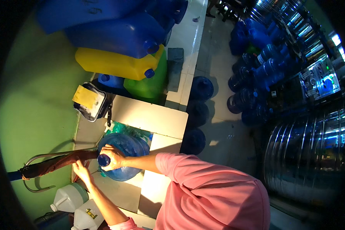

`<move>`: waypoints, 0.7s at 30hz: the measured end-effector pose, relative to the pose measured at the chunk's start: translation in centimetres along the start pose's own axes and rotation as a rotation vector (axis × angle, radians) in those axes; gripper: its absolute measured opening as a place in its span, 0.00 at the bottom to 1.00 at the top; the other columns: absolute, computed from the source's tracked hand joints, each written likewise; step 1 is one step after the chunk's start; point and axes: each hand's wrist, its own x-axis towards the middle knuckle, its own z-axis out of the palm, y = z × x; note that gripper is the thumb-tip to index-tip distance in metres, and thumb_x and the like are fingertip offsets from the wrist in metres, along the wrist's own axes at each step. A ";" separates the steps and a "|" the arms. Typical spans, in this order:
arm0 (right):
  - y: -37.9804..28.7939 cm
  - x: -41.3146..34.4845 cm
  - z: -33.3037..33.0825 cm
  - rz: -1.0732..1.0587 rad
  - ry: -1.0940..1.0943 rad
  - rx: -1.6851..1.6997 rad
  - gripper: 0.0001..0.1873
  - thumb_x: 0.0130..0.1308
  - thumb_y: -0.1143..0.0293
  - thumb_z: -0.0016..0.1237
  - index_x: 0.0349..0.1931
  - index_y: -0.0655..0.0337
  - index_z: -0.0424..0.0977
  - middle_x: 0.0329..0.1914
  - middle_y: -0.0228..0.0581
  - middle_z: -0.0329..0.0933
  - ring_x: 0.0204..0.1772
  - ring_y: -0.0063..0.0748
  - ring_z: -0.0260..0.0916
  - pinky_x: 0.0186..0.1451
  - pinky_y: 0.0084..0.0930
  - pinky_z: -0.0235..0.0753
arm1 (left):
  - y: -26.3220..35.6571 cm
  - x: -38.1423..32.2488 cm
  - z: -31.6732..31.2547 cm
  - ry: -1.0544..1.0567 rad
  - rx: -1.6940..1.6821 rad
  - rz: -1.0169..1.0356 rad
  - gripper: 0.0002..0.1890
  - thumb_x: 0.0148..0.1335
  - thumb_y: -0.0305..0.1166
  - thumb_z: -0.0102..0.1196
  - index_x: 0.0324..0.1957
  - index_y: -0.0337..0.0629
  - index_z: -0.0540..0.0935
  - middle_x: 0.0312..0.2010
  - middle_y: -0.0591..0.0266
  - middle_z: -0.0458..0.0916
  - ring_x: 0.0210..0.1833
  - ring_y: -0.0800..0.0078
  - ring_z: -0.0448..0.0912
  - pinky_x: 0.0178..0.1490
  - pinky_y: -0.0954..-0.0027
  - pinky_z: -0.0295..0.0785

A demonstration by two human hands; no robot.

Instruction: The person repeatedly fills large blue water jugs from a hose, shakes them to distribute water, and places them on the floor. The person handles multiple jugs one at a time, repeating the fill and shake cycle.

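My right hand (112, 158) grips the neck of a large translucent blue water jug (129, 174), whose dark blue round top (104, 160) faces up at me. Below and left of it in the head view is my left hand (82, 172), its fingers extended against the lower edge of a brown cloth wrapping (53, 166). That wrapping covers a long pole-like piece reaching from the wall side to the jug's neck. A bent metal tube (43, 154) runs alongside. Under the jug, in a tiled basin (123, 191), lies green netting-like material (123, 129).
A yellow sponge (86, 97) rests on a tub, with a black-handled knife (109, 115) beside it. Blue (118, 34), yellow (112, 61) and green (149, 86) jerrycans stand beyond. White jugs (70, 198) sit lower left. Blue jugs (199, 113) line the tiled ledge (149, 110); a steel tank (307, 155) is right.
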 end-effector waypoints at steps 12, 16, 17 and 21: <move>0.9 3.6 8.1 0.371 -0.443 -0.049 0.28 0.42 0.53 0.61 0.41 0.61 0.72 0.36 0.55 0.80 0.44 0.59 0.79 0.45 0.47 0.77 | 14.6 -3.7 -12.9 -0.014 -0.381 0.305 0.28 0.74 0.43 0.51 0.69 0.39 0.64 0.49 0.62 0.78 0.46 0.70 0.80 0.51 0.64 0.78; 0.0 4.0 8.4 0.523 -0.492 -0.101 0.33 0.42 0.53 0.62 0.49 0.59 0.72 0.40 0.51 0.82 0.46 0.55 0.80 0.49 0.44 0.79 | 12.4 -5.2 -9.2 -0.085 -0.351 0.301 0.20 0.75 0.38 0.48 0.63 0.39 0.68 0.48 0.63 0.79 0.45 0.77 0.79 0.44 0.77 0.75; -0.2 4.0 8.4 0.627 -0.549 -0.062 0.33 0.42 0.54 0.62 0.50 0.59 0.72 0.41 0.51 0.82 0.46 0.55 0.81 0.50 0.43 0.80 | 11.5 -5.3 -8.6 -0.222 -0.334 0.277 0.18 0.75 0.36 0.47 0.61 0.38 0.70 0.48 0.64 0.79 0.46 0.80 0.78 0.45 0.76 0.75; -1.2 3.9 8.6 0.482 -0.578 -0.198 0.22 0.45 0.59 0.61 0.41 0.59 0.77 0.37 0.51 0.82 0.43 0.56 0.81 0.44 0.46 0.81 | 5.7 -5.3 -6.0 -0.207 -0.065 0.154 0.20 0.73 0.33 0.48 0.62 0.33 0.72 0.54 0.59 0.78 0.55 0.74 0.77 0.57 0.68 0.75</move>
